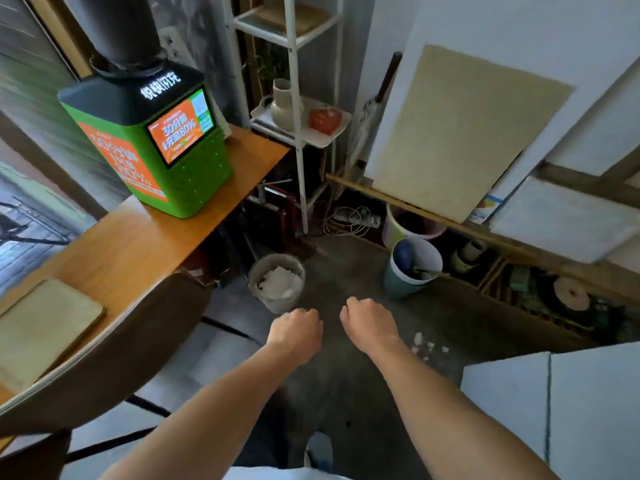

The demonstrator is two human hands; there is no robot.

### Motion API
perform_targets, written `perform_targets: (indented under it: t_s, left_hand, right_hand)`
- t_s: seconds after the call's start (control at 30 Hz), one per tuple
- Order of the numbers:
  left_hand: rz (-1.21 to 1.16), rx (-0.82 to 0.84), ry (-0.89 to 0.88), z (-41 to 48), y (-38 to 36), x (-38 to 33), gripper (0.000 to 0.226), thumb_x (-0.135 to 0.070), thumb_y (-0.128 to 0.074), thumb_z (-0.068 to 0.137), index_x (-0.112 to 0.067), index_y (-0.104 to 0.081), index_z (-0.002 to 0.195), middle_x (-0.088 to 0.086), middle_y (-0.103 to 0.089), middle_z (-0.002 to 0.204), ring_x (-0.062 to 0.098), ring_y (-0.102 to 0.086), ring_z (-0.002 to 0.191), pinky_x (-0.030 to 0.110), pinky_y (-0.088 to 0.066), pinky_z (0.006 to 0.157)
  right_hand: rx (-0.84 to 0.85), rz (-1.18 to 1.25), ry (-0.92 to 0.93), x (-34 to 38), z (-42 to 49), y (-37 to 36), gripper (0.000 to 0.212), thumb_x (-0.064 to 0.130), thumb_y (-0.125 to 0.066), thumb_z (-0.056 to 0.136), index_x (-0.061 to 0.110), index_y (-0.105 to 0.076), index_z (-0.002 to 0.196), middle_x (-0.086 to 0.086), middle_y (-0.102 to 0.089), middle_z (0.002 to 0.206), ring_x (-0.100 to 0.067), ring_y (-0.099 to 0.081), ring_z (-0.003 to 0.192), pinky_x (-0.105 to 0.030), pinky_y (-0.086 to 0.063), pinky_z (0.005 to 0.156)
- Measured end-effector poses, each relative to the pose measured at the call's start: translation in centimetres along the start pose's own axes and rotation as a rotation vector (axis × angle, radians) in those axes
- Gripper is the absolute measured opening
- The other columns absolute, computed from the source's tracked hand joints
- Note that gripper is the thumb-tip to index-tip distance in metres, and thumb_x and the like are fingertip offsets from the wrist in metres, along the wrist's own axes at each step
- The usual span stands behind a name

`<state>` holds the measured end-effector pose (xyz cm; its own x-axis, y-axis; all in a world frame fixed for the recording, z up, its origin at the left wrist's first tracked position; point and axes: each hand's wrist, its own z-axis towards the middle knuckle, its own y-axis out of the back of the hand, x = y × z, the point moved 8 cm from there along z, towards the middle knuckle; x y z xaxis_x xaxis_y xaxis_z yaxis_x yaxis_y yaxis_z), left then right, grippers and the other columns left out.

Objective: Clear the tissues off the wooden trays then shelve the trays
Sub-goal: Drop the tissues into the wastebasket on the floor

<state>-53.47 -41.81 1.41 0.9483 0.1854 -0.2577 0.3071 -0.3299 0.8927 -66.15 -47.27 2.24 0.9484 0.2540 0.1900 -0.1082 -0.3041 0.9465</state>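
Both my arms reach forward over the grey floor, hands side by side near the centre of my view and not touching. My left hand has its fingers curled under into a loose fist, back of the hand up; I see nothing in it, though the palm is hidden. My right hand is the same: fingers folded under, knuckles toward twelve o'clock, nothing showing in its grasp.

Just beyond my left hand, at about eleven o'clock, stands a grey bin with crumpled white tissues piled inside. A few white scraps lie on the floor at about four o'clock from my right hand.

One wooden tray lies flat on the orange wooden surface at nine o'clock, its top bare. Farther along that surface, at about ten o'clock, stands a green charging kiosk with a lit screen. At twelve o'clock a white shelf rack stands against the wall, another wooden tray on its upper shelf, a pale vase and a red box on the one below. A blue-and-white bucket sits at one o'clock.
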Motion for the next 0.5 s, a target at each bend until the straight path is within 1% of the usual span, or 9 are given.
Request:
perform_targets:
  t_s: [0.1, 0.17, 0.23, 0.37, 0.43, 0.5]
  left_hand:
    - [0.002, 0.096, 0.061, 4.0, -1.0, 3.3, 0.032, -0.039, -0.041, 0.097, -0.019, -0.064, 0.106, 0.006, -0.068, 0.108, 0.03, -0.065, 0.098, 0.04, -0.051, 0.076]
    - [0.028, 0.155, 0.086, 7.4, -1.8, 6.0, 0.027, -0.035, -0.045, 0.095, -0.021, -0.064, 0.108, 0.004, -0.068, 0.109, 0.028, -0.066, 0.099, 0.038, -0.049, 0.072]
    - [0.024, 0.212, 0.134, 11.0, -2.7, 8.6, 0.024, -0.029, -0.048, 0.093, -0.022, -0.063, 0.11, 0.004, -0.068, 0.108, 0.028, -0.066, 0.097, 0.036, -0.048, 0.069]
    - [-0.095, 0.293, 0.259, 19.4, -4.9, 13.4, 0.024, -0.023, -0.044, 0.093, -0.018, -0.063, 0.106, 0.009, -0.068, 0.102, 0.032, -0.066, 0.091, 0.039, -0.05, 0.067]
    - [-0.157, 0.324, 0.296, 23.4, -6.4, 15.2, 0.025, -0.025, -0.042, 0.095, -0.019, -0.063, 0.106, 0.011, -0.067, 0.103, 0.034, -0.065, 0.09, 0.039, -0.052, 0.068]
    - [-0.189, 0.346, 0.34, 28.9, -9.7, 17.6, 0.024, -0.027, -0.042, 0.095, -0.018, -0.062, 0.105, 0.012, -0.067, 0.102, 0.034, -0.065, 0.087, 0.04, -0.054, 0.068]
  right_hand:
    - [0.061, 0.033, 0.021, 1.4, 3.5, -1.9, 0.026, 0.034, -0.041, 0.099, 0.014, -0.058, 0.098, -0.011, -0.07, 0.097, -0.032, -0.068, 0.087, -0.038, -0.044, 0.063]
    - [0.109, 0.051, 0.029, 2.1, 6.4, -3.5, 0.024, 0.034, -0.043, 0.099, 0.014, -0.056, 0.1, -0.01, -0.069, 0.099, -0.032, -0.067, 0.088, -0.038, -0.047, 0.064]
    - [0.176, 0.073, 0.016, 2.7, 9.6, -5.1, 0.021, 0.031, -0.045, 0.099, 0.013, -0.054, 0.1, -0.011, -0.067, 0.102, -0.034, -0.066, 0.09, -0.041, -0.049, 0.068]
    - [0.344, 0.164, -0.07, 3.4, 17.5, -9.0, 0.008, 0.02, -0.05, 0.094, 0.012, -0.05, 0.096, -0.01, -0.06, 0.106, -0.035, -0.062, 0.092, -0.042, -0.049, 0.072]
    - [0.401, 0.224, -0.107, 3.7, 21.4, -11.2, 0.01, 0.014, -0.053, 0.09, 0.011, -0.052, 0.099, -0.011, -0.056, 0.11, -0.036, -0.06, 0.095, -0.041, -0.047, 0.075]
    - [0.431, 0.274, -0.135, 3.7, 26.3, -15.5, 0.014, 0.01, -0.056, 0.088, 0.01, -0.055, 0.101, -0.012, -0.055, 0.111, -0.037, -0.059, 0.097, -0.04, -0.047, 0.078]
